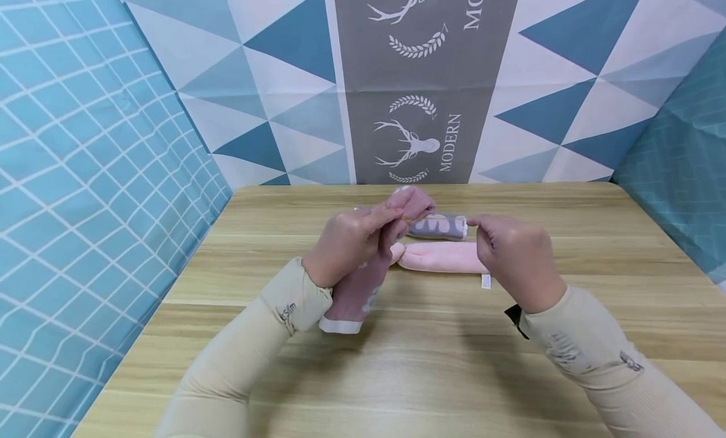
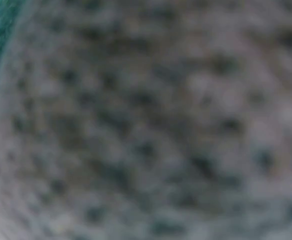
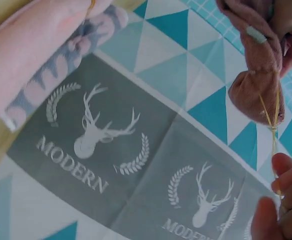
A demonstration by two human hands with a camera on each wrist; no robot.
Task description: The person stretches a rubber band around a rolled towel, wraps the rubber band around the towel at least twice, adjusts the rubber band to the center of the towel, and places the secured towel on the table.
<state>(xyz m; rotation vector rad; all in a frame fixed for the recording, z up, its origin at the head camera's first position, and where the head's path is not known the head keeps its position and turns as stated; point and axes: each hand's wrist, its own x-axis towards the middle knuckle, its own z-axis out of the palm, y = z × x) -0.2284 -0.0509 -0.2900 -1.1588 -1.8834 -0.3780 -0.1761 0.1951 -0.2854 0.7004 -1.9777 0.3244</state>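
My left hand (image 1: 348, 242) grips a dusty-pink towel (image 1: 360, 293) with a white hem, its lower part hanging down beside the wrist. The towel's upper end is folded into a bunch (image 3: 258, 97). A thin yellow band (image 3: 274, 137) loops over that bunch and stretches taut toward my right hand (image 1: 513, 255). In the right wrist view, the right fingertips (image 3: 283, 165) pinch the band's other end. The left wrist view holds only a blurred, speckled surface.
Behind the hands, a rolled grey-purple towel (image 1: 437, 227) with pale shapes lies on the wooden table (image 1: 425, 375). In front of it is a rolled light-pink towel (image 1: 445, 257) with a small white tag (image 1: 486, 281). A patterned cloth (image 1: 300, 79) hangs at the back.
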